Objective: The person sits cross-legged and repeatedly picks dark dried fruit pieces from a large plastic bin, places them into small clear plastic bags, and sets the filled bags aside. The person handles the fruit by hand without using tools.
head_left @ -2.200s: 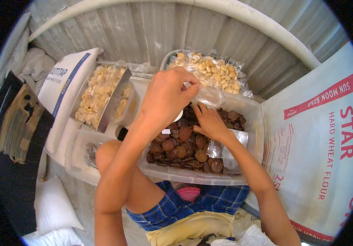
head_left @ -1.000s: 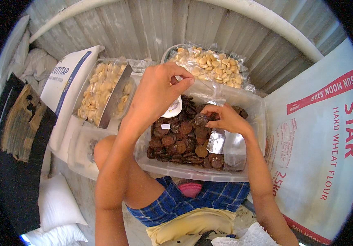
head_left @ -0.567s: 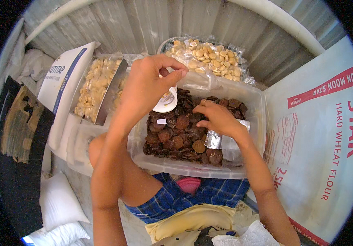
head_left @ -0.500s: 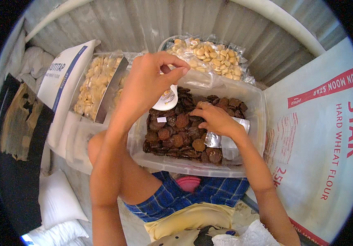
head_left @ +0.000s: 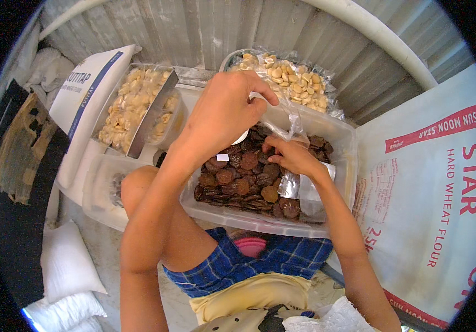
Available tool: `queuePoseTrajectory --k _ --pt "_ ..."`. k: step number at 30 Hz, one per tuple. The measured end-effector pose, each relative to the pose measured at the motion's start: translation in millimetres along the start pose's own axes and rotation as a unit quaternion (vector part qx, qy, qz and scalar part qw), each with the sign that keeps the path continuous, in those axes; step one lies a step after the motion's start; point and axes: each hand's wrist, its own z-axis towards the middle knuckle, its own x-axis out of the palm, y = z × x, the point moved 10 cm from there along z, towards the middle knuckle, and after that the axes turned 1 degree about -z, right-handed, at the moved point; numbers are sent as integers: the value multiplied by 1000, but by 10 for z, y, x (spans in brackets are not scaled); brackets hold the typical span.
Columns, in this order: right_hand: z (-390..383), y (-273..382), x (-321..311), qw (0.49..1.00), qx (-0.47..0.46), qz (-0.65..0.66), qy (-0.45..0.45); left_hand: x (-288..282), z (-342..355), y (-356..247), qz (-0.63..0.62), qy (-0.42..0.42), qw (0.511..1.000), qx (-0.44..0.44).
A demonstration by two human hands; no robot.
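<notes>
Before me stands a translucent plastic tub point(head_left: 254, 221) full of dark brown round cookies point(head_left: 238, 182). My left hand point(head_left: 229, 108) is raised over its far side, thumb and forefinger pinching the rim of a clear plastic bag point(head_left: 289, 119). The bag hangs down toward my right hand point(head_left: 293, 156), which is among the cookies with its fingers curled. What those fingers hold, if anything, I cannot make out. Beneath my right wrist lies a silver and clear pouch point(head_left: 304, 191). A small white paper point(head_left: 222, 157) rests on the cookies. Part of a white round object shows beside my left hand.
Packed pale round cookies point(head_left: 299, 83) sit beyond the tub, and more point(head_left: 133, 110) stand to the left. A large white flour sack point(head_left: 415, 182) rises at the right, another sack point(head_left: 86, 83) at the left. Corrugated metal point(head_left: 221, 33) closes off the back.
My left hand has moved right, and the clear bag now hangs closer to my right hand. The white round object is mostly covered by my left hand. My right hand's fingers have curled more.
</notes>
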Motion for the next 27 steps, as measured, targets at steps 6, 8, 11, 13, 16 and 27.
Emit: queuePoseTrajectory --k 6,8,11,13,16,27 --pt "2 -18 -39 996 -64 28 -50 -107 18 -18 4 -38 999 17" --pt "-28 -80 -103 993 -11 115 -8 -103 11 3 -6 -49 998 32" --pt "-160 86 -44 979 17 184 82 -115 22 -14 -9 -37 999 -9" --pt "-189 150 38 990 -14 113 89 -122 24 -27 -5 -31 999 -24" --pt "-183 158 145 996 -65 20 57 -110 25 -29 7 -36 999 2" --pt "-203 277 148 985 -58 145 76 -111 13 -20 14 -26 1000 2"
